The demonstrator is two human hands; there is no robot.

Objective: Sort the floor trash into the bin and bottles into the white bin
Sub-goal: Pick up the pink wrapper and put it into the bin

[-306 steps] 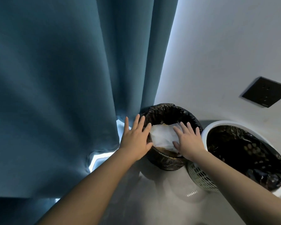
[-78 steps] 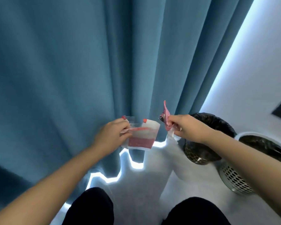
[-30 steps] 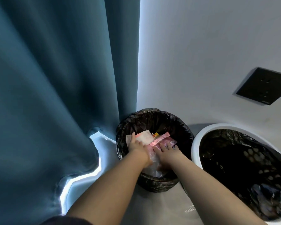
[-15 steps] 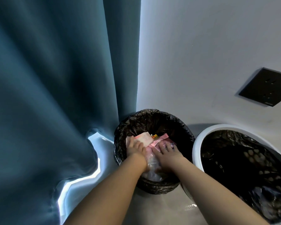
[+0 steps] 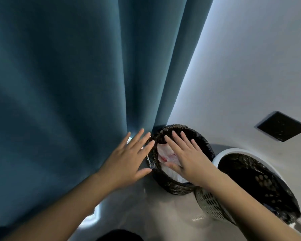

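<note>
Left hand (image 5: 127, 162) and right hand (image 5: 188, 159) both spread flat, empty, above black-lined bin (image 5: 203, 145) containing wrappers (image 5: 165, 153).

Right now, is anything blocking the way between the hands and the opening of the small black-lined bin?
Nothing visible does. Both open hands, left hand and right hand, are empty; the right one is above the small bin, whose mouth is open with wrappers inside.

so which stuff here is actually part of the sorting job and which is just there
Part of the job:
black-lined bin
white bin
wrappers in the bin
left hand, right hand, both open, empty

Just there:
blue curtain
wall
black wall plate
floor
</note>
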